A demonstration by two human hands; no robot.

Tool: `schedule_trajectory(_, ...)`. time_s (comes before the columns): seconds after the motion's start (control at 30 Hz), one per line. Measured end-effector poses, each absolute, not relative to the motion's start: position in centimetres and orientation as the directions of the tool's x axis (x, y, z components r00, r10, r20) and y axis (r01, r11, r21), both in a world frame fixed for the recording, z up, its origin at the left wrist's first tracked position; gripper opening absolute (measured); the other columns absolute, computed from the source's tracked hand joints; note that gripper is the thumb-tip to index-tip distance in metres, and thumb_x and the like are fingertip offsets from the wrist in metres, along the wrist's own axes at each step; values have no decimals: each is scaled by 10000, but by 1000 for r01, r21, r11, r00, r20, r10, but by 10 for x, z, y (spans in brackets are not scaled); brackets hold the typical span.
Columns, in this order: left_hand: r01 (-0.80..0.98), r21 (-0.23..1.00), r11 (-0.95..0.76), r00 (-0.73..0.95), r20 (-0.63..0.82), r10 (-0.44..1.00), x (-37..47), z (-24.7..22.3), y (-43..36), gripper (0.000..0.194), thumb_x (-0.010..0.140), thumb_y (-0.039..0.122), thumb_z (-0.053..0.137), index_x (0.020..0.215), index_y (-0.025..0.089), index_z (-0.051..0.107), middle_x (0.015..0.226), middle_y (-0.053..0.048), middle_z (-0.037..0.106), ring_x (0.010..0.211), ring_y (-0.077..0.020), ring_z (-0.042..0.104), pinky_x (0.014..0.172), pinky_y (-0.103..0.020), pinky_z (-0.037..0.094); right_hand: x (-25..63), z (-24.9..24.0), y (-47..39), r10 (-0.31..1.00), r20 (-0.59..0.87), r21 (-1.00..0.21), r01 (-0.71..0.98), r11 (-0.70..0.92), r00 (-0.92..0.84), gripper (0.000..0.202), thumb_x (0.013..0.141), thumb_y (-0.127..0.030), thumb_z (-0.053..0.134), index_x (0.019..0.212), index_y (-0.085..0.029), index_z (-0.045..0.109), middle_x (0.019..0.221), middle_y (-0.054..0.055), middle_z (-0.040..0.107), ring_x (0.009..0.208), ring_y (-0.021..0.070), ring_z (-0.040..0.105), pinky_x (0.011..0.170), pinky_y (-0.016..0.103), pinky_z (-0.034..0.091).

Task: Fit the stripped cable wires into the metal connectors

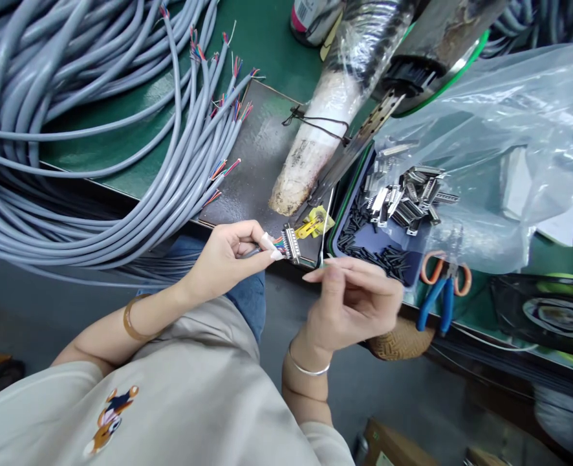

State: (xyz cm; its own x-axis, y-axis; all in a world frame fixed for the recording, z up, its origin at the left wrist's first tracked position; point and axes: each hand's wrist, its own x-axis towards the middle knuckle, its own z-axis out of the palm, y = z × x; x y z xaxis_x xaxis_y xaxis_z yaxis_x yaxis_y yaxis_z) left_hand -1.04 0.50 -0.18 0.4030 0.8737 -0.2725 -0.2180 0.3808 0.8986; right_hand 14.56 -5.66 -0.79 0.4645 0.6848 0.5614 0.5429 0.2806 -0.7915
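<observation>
My left hand (pixel 235 249) is closed in a pinch at the back of a metal D-sub connector (pixel 292 243). Thin coloured wires (pixel 279 243) run from the connector's pins into my fingers, two of which have white wraps at their tips. My right hand (pixel 354 294) is closed too, its thumb and forefinger pinched together just right of the connector. At those fingertips is the lower end of a thin pale wire (pixel 323 241), which rises past the tray's edge. Beyond the connector lie a yellow clip-like piece (pixel 308 228) and a crumpled yellow patch (pixel 321 220).
Bundled grey cables (pixel 170 188) with stripped ends cover the left. A plastic-wrapped tube (pixel 306 149) reaches down over a dark plate (pixel 262 142). At right, a tray (pixel 415 249) holds black sleeves (pixel 378 262) and metal connectors (pixel 410 197), near pliers (pixel 436 301) and a plastic bag (pixel 500 116).
</observation>
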Motion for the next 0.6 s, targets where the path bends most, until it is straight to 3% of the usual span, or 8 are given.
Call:
schedule_trajectory(0.07, -235, 901, 365, 377, -261, 889, -11, -4, 7, 267, 712, 257, 865, 734, 156, 619, 808, -45, 739, 643, -85, 630, 574, -183, 507, 147, -8, -57, 683, 564, -782, 566, 261, 464, 97, 939, -200, 715, 917, -238, 629, 869, -7, 728, 702, 164, 748, 584, 323, 623)
schedule_trajectory(0.17, -259, 903, 342, 377, -231, 897, -10, -6, 7, 223, 732, 235, 830, 741, 159, 621, 823, -49, 754, 698, -106, 682, 638, -201, 552, 147, -12, -58, 798, 514, -746, 624, 233, 316, 74, 930, -183, 724, 932, -235, 671, 1000, 41, 788, 955, 215, 789, 803, 395, 670)
schedule_trajectory(0.3, -199, 956, 216, 297, -152, 943, -7, -5, 5, 157, 752, 214, 785, 743, 152, 641, 795, -42, 735, 687, -107, 671, 627, -199, 542, 142, -21, -58, 829, 479, -766, 599, 235, 287, 98, 929, -156, 717, 957, -233, 663, 1131, 54, 807, 987, 193, 799, 810, 342, 675)
schedule_trajectory(0.4, -110, 987, 120, 210, -95, 973, -3, -5, 4, 138, 756, 222, 777, 754, 157, 655, 790, -45, 727, 711, -127, 670, 621, -210, 538, 139, -22, -55, 821, 491, -753, 615, 233, 290, 92, 937, -178, 707, 919, -234, 636, 1146, 62, 810, 985, 205, 806, 837, 365, 683)
schedule_trajectory(0.6, -86, 992, 92, 186, -74, 980, -2, -6, 5, 150, 790, 242, 753, 754, 169, 627, 749, -30, 691, 700, -125, 658, 590, -199, 513, 139, -15, -49, 836, 438, -813, 542, 212, 330, 133, 942, -197, 698, 873, -232, 590, 1119, 65, 818, 926, 198, 815, 814, 352, 690)
